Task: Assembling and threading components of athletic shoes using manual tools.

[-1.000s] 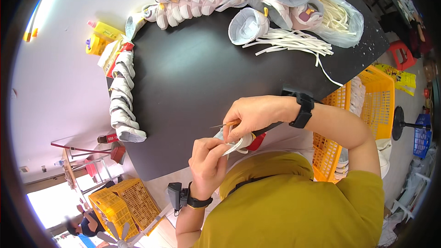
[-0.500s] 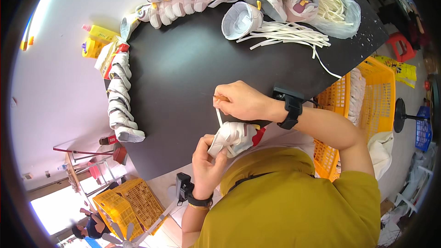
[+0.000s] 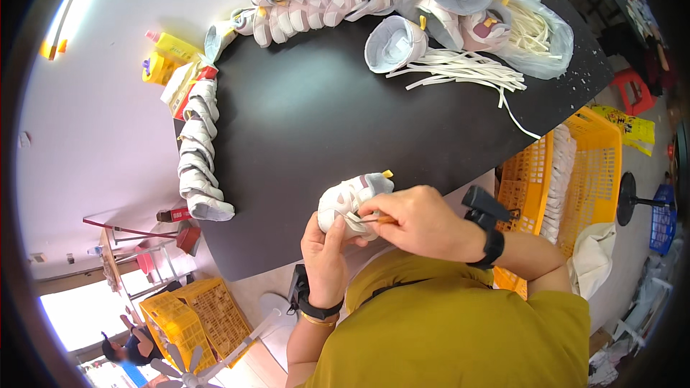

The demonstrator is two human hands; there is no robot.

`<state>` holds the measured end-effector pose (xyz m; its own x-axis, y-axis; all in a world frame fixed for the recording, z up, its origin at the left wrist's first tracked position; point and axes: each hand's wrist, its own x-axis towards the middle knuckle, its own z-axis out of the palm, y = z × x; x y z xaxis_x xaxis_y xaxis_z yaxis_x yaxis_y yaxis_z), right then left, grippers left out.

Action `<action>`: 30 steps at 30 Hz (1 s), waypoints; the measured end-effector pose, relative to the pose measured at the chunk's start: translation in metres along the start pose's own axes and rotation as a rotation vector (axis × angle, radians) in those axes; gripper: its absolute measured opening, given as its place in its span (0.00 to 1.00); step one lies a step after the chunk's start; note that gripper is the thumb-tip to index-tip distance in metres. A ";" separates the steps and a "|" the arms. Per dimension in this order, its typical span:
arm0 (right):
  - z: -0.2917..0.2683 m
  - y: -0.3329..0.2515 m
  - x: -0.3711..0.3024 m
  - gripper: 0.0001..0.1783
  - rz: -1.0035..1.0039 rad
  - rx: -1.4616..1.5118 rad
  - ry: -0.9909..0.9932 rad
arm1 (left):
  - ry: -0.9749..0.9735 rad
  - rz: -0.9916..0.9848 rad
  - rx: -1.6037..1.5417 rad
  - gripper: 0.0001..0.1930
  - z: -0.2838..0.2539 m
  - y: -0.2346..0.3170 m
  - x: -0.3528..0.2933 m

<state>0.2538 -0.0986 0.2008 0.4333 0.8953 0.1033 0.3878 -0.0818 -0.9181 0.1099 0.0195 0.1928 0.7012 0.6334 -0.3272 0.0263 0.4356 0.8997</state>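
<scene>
My left hand [image 3: 325,253] grips a small white and pale pink shoe [image 3: 346,195] by its toe end, just over the front edge of the black table. The shoe has a grey lining and a yellow tab at its heel. Closed in my right hand [image 3: 437,224] is a thin-shafted hand tool [image 3: 388,220] with an orange-brown handle. Its shaft reaches the straps on the near side of the shoe, where a bit of white lace shows. My fingers hide the exact tip.
Nested shoes [image 3: 198,151] line the table's left edge, and more are heaped at the back. Loose white laces [image 3: 467,68] lie beside a clear bag of laces [image 3: 532,32]. Yellow crates [image 3: 596,151] stand at the right. Yellow bottles [image 3: 154,68] sit behind the left row.
My right hand has come down from above the shoe to its near side with the tool. The shoe has turned and risen slightly, and the stretched white lace no longer shows.
</scene>
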 end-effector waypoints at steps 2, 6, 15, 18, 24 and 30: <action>0.013 0.006 -0.004 0.08 0.042 0.054 0.031 | 0.003 0.029 0.003 0.11 0.004 -0.003 -0.001; 0.031 0.010 -0.007 0.08 0.195 0.376 0.091 | 0.026 0.148 0.169 0.10 0.007 -0.013 -0.008; 0.033 0.009 -0.005 0.09 0.265 0.493 0.014 | 0.078 0.234 0.231 0.12 -0.002 -0.029 -0.012; 0.039 0.013 -0.005 0.08 0.227 0.497 0.033 | 0.100 0.233 0.223 0.11 -0.001 -0.028 -0.010; 0.044 0.016 -0.004 0.07 0.162 0.502 0.075 | 0.102 0.200 0.119 0.10 -0.004 -0.032 -0.009; 0.040 0.018 -0.003 0.06 0.131 0.477 0.014 | 0.081 0.137 0.027 0.11 -0.002 -0.029 -0.008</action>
<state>0.2266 -0.0854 0.1681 0.4654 0.8848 -0.0228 -0.0850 0.0190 -0.9962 0.1020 0.0031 0.1690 0.6398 0.7358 -0.2218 -0.0460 0.3248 0.9447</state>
